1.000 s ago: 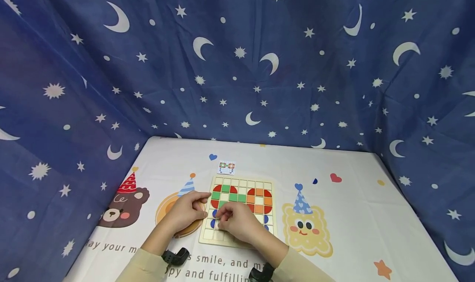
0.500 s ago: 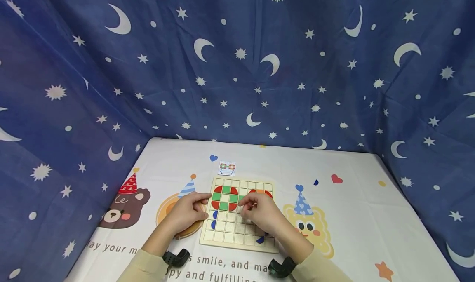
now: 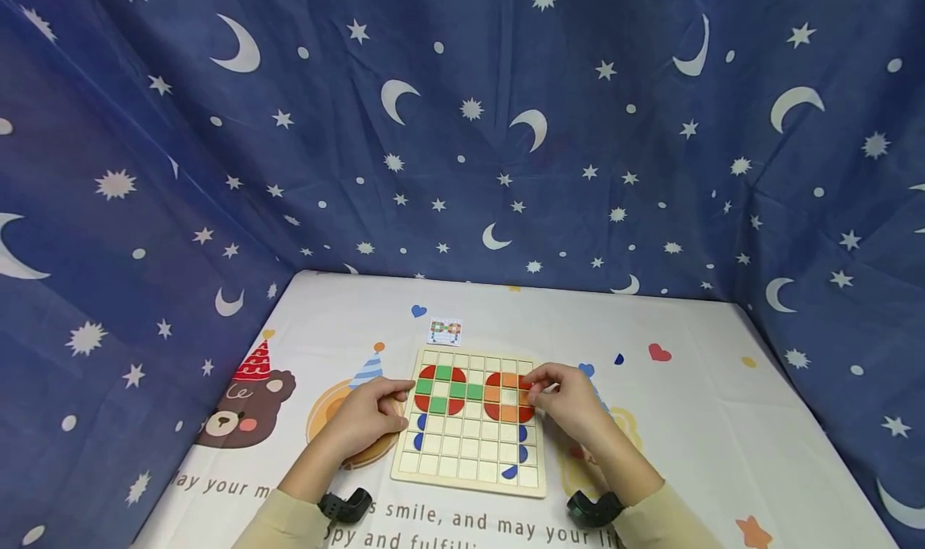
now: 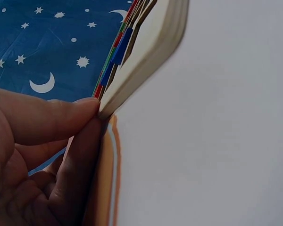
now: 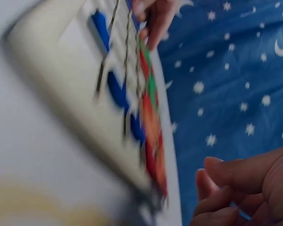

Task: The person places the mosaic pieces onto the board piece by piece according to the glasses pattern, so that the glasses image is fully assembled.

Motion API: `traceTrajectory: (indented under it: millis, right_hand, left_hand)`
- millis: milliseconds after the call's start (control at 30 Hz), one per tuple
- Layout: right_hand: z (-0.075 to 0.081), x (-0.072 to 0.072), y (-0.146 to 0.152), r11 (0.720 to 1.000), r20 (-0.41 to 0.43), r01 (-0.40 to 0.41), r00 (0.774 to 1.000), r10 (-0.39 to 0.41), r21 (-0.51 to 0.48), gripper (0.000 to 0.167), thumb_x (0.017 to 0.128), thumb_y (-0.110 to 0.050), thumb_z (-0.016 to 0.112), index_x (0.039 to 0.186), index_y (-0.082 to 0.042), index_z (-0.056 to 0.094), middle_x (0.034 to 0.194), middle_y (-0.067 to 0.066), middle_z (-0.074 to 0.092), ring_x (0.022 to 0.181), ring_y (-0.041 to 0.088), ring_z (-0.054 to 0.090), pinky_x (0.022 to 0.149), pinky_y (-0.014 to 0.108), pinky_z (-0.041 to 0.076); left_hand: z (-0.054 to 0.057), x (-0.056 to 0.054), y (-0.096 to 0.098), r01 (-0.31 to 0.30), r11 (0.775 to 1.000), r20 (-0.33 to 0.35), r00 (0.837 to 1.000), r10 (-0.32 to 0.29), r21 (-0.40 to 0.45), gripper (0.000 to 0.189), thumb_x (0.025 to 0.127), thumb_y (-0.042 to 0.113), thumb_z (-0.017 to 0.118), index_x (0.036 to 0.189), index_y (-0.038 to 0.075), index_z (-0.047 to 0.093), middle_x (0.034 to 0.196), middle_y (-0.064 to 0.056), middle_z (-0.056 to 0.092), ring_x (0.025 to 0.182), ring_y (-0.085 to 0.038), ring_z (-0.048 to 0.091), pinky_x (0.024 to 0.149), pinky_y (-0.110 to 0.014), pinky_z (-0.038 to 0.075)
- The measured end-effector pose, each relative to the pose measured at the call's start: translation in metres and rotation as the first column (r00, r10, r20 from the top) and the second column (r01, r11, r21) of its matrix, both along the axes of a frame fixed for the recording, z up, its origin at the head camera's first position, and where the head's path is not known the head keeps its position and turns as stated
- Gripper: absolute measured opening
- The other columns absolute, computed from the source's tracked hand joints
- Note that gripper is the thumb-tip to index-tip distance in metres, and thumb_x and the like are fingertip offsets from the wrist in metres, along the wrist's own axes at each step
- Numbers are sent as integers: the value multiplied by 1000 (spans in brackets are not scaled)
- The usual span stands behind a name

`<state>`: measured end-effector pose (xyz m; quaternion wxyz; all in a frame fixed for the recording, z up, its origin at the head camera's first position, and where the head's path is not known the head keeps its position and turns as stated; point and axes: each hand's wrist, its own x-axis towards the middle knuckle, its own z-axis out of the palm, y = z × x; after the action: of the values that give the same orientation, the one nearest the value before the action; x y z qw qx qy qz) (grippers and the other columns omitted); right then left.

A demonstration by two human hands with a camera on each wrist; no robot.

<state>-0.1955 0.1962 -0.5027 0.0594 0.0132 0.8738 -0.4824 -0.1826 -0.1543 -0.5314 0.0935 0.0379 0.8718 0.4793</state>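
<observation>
A pale wooden grid board (image 3: 470,450) lies on the cloth in the head view, bearing coloured tiles. Red and green tiles (image 3: 439,405) form a ring at its upper left; red and orange tiles (image 3: 509,413) form another at upper right. Blue half-round tiles (image 3: 523,454) run down both side columns, and one blue tile (image 3: 509,472) sits at a slant near the bottom right. My left hand (image 3: 364,416) touches the board's left edge, thumb and forefinger apart. Beside the right edge, my right hand (image 3: 571,400) has bent fingers and nothing visible between them.
Above the board lies a small pattern card (image 3: 444,331). A dark blue half-round shape (image 3: 619,359) is on the white printed tablecloth (image 3: 694,420) to the right. Blue star-patterned curtains (image 3: 462,172) surround the back and sides.
My right hand has moved from the board's lower middle, across it, to the right edge, uncovering the blue tiles and the orange ring. My left hand stays at the left edge.
</observation>
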Motion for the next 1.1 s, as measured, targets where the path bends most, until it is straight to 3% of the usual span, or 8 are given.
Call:
traceTrajectory:
  millis: [333,667,900,1100]
  right_hand:
    - [-13,-10,66,983,-7,130,991,-131,126,21,94,-4,77,115,-8,77,99,8,66,88,24,56,67,25,48]
    - [-21,-32,117,939,-108,256,966,-237,230,25,94,3,73,117,-4,76,103,13,68,92,28,59,70,24,50]
    - [-26,-46,136,920,-146,254,965,-219,298,27,91,4,71,117,-2,76,103,17,69,96,32,60,84,42,47]
    - [-27,-56,144,926,-56,207,978,-199,315,36,91,5,70,127,-1,74,109,19,67,102,35,58,87,45,50]
  left_hand:
    - [-3,0,1,-5,1000,-11,1000,4,-6,59,82,3,88,137,17,74,107,5,67,81,-12,60,71,-24,47]
    - [-3,0,0,-11,1000,-17,1000,10,-15,58,81,2,88,136,17,75,107,5,68,80,-11,60,71,-24,47]
    - [-3,1,1,-16,1000,-7,1000,16,-21,57,81,4,88,135,18,75,105,6,68,80,-12,59,70,-24,47]
    - [-3,1,1,-17,1000,-8,1000,17,-24,56,82,4,88,135,18,75,105,6,68,80,-12,59,70,-24,46]
